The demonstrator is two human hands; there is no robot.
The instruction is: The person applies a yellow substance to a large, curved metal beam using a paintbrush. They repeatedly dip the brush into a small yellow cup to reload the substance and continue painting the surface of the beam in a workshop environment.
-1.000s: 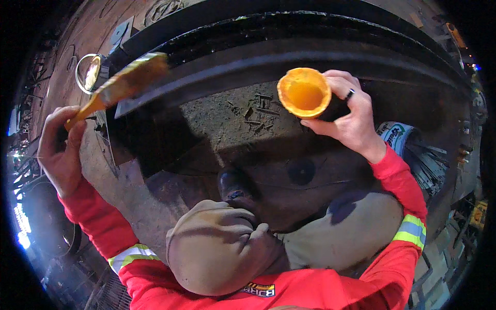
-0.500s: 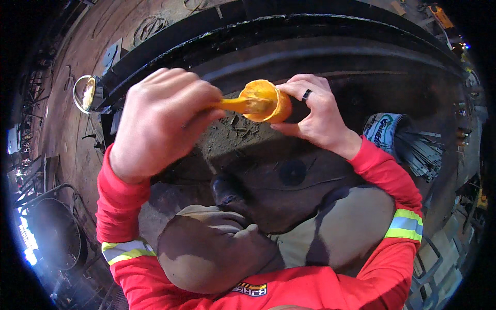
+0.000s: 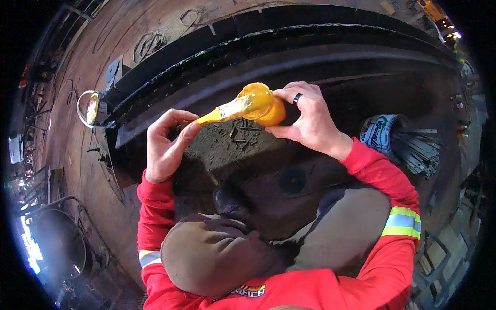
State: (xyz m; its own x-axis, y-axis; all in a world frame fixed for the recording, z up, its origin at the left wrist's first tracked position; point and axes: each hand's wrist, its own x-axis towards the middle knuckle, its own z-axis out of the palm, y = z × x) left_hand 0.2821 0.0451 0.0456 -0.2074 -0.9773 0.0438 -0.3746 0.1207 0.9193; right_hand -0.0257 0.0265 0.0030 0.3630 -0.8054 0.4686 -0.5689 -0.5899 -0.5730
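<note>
My left hand (image 3: 169, 144) pinches the thin end of a yellow-handled paintbrush (image 3: 233, 109) between thumb and fingers. Its pale, smeared middle part shows, and its far end is coated in yellow. That end lies over the mouth of a small yellow-orange cup (image 3: 277, 112), which is tilted toward the left. My right hand (image 3: 316, 116), with a dark ring on one finger, grips the cup from the right between thumb and fingers. The brush end hides much of the cup's opening. Both things are held up above the dark metal surface.
Beyond my hands runs a long dark steel beam (image 3: 310, 57). To the right, a tub (image 3: 380, 135) lies tipped with many thin metal rods (image 3: 417, 150) sticking out. A pail (image 3: 93, 108) stands at far left. Grit (image 3: 227, 142) lies below my hands.
The brush end has come up out of the cup and now rests over its rim. My left hand has moved down and is turned palm-inward. My right hand keeps the cup nearly in place.
</note>
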